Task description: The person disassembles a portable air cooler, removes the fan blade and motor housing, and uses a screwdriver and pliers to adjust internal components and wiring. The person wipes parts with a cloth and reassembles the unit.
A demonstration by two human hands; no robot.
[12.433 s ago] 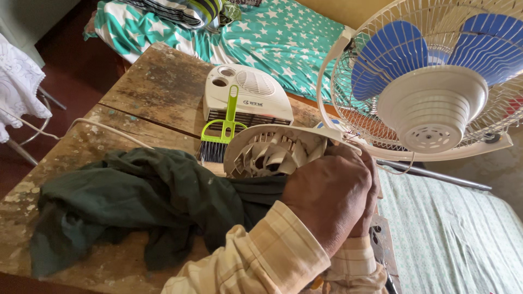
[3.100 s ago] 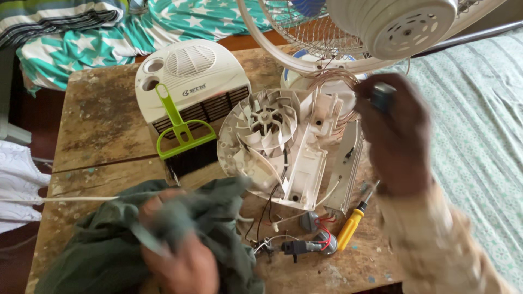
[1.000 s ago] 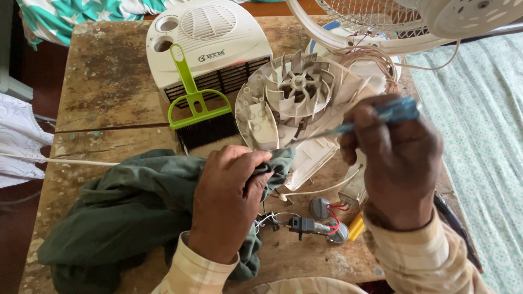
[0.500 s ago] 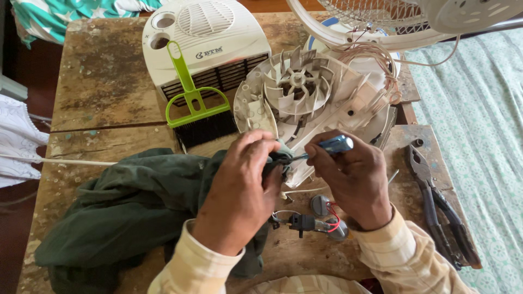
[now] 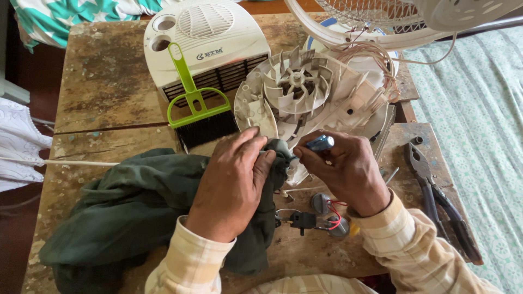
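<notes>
My left hand (image 5: 231, 182) pinches a bunched corner of a dark green cloth (image 5: 125, 209) that lies across the wooden table (image 5: 101, 81). My right hand (image 5: 346, 171) grips a screwdriver with a blue handle (image 5: 320, 143), its tip hidden inside the cloth between my hands. Just beyond my hands lies a white plastic fan housing with a ribbed impeller (image 5: 298, 90) and loose wires.
A white heater casing (image 5: 204, 41) with a green brush (image 5: 193, 106) on it stands behind. Pliers (image 5: 436, 193) lie at the right edge. Small wired electrical parts (image 5: 318, 215) sit by my right wrist. A fan grille (image 5: 381, 16) overhangs the far right.
Both hands have come together over the cloth. The right hand lowered the screwdriver from above the housing, and its tip is now wrapped in the cloth held by the left hand.
</notes>
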